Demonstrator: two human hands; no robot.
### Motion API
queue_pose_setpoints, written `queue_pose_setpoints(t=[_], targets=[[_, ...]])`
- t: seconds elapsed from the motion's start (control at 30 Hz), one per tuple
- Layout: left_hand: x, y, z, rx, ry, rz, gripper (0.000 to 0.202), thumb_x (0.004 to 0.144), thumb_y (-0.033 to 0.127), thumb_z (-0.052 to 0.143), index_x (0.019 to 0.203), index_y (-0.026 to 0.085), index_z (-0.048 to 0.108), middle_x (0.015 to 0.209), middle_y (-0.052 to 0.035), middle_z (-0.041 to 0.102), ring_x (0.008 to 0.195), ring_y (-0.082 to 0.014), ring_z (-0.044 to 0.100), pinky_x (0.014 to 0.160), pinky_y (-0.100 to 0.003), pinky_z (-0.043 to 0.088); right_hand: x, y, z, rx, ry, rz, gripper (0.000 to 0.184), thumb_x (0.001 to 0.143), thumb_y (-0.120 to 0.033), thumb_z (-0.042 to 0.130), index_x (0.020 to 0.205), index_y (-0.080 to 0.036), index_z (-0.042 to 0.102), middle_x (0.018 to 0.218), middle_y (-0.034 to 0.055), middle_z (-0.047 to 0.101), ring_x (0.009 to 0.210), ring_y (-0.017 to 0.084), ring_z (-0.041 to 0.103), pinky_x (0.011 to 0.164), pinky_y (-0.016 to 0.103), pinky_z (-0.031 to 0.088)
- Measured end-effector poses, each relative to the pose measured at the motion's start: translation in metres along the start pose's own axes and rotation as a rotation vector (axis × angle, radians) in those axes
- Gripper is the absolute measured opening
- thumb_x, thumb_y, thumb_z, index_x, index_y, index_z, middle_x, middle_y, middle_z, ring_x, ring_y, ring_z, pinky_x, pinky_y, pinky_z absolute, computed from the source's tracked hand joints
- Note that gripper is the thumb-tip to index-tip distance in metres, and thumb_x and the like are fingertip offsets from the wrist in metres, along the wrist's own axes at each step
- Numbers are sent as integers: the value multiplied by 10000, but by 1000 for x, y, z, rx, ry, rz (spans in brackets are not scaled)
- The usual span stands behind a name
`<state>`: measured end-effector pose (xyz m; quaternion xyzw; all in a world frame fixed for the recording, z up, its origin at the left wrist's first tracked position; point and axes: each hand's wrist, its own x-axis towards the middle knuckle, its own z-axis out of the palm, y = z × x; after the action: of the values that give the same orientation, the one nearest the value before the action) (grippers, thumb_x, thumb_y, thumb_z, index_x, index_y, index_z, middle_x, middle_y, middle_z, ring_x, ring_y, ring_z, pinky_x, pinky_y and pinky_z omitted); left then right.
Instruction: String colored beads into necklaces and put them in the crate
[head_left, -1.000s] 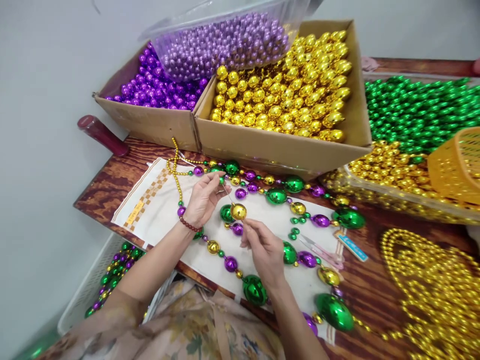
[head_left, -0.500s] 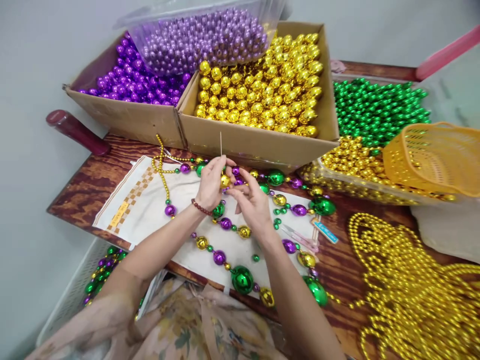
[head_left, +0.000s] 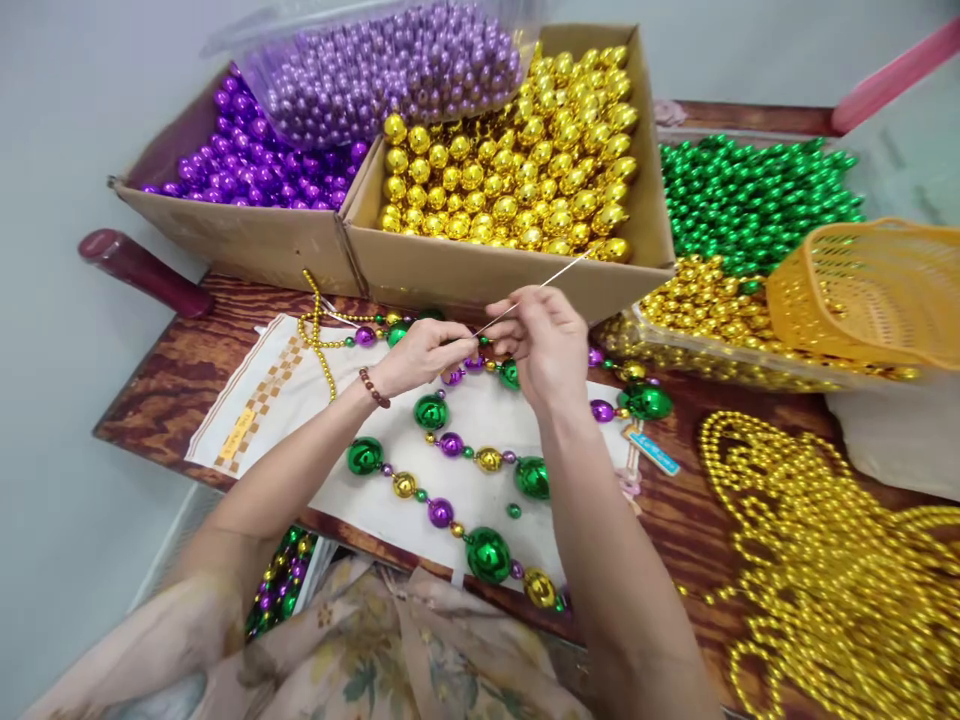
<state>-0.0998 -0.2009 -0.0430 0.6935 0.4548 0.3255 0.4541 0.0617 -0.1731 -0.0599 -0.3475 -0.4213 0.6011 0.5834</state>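
My left hand, with a brown bead bracelet at the wrist, pinches a thin white cord over the middle of the cloth. The cord slants up and right past the fingers of my right hand, which are closed around it close to the left fingertips. A small green bead shows between the two hands, partly covered by fingers. Below them a beaded garland lies in loops, with large green beads, purple beads and gold beads. A loose green bead rests on the white cloth.
Behind stand cardboard boxes of purple beads and gold beads, with a clear tub of lilac beads on top. To the right are green beads, an orange basket and gold bead strands. A maroon bottle stands left.
My right hand has moved up and right, and my left hand slightly down. The cord, upright before, now slants to the right. My right forearm now covers the scissors.
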Motion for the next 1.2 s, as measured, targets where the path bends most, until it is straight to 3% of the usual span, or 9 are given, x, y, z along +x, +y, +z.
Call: queue_pose_setpoints(t=[0.1, 0.3, 0.43, 0.53, 0.7, 0.8, 1.0, 1.1, 1.2], targets=[[0, 1, -4, -8, -11, 9, 342, 905, 297, 485, 605, 144, 537, 525, 21, 534, 433, -55, 429, 446, -184, 319, -9, 5, 3, -1, -123, 61, 354, 738, -460, 809, 841, -190, 605, 782, -7, 724, 523, 73, 624, 430, 148, 468], [-13, -6, -15, -56, -107, -47, 295, 911, 364, 519, 750, 138, 620, 590, 8, 573, 478, -70, 482, 458, -181, 358, -14, 0, 9, 97, -134, 80, 407, 809, -573, 713, 854, -238, 486, 567, -102, 565, 405, 68, 529, 380, 158, 420], [-35, -30, -19, -21, 4, -81, 271, 899, 369, 551, 819, 141, 673, 674, -17, 626, 595, -99, 554, 541, -195, 414, -15, -22, -3, 170, -50, 2, 376, 814, -513, 741, 857, -248, 479, 533, -118, 467, 400, 54, 465, 388, 154, 391], [-54, -53, -15, 1, 128, -143, 268, 879, 373, 570, 797, 146, 685, 722, -35, 663, 643, -118, 566, 564, -209, 418, -18, -29, -17, 126, 22, -63, 357, 816, -494, 748, 862, -248, 493, 535, -112, 477, 403, 57, 470, 394, 160, 401], [-73, -71, -7, 5, 324, -192, 273, 845, 393, 611, 792, 150, 722, 842, -63, 701, 767, -158, 609, 677, -250, 462, -32, -2, -18, -10, 13, 68, 375, 816, -548, 708, 869, -223, 528, 543, -90, 572, 401, 74, 532, 390, 169, 433], [-75, -65, -10, -144, 324, -202, 264, 825, 407, 661, 839, 151, 725, 852, -59, 707, 787, -160, 622, 732, -267, 479, -42, 18, -3, -9, -10, 127, 373, 818, -557, 681, 870, -218, 535, 544, -81, 598, 400, 82, 554, 389, 170, 440], [-75, -51, -19, -327, 270, -210, 246, 755, 386, 755, 767, 149, 689, 734, -27, 667, 662, -122, 574, 640, -243, 459, -50, 37, 17, 34, 7, 152, 326, 826, -518, 659, 858, -217, 537, 565, -65, 627, 407, 85, 573, 382, 160, 417], [-79, -59, -18, -413, 387, -234, 260, 726, 378, 780, 726, 149, 656, 630, 4, 606, 573, -95, 528, 573, -220, 430, -54, 35, 3, 33, 58, 138, 326, 832, -526, 644, 864, -223, 527, 574, -69, 618, 406, 82, 559, 389, 162, 414], [-80, -70, -16, -600, 545, -233, 272, 671, 347, 820, 714, 156, 631, 545, 55, 501, 470, -53, 415, 512, -198, 398, -67, 22, -41, -80, 144, 95, 318, 853, -536, 617, 888, -233, 527, 595, -71, 607, 432, 87, 560, 417, 173, 430]])
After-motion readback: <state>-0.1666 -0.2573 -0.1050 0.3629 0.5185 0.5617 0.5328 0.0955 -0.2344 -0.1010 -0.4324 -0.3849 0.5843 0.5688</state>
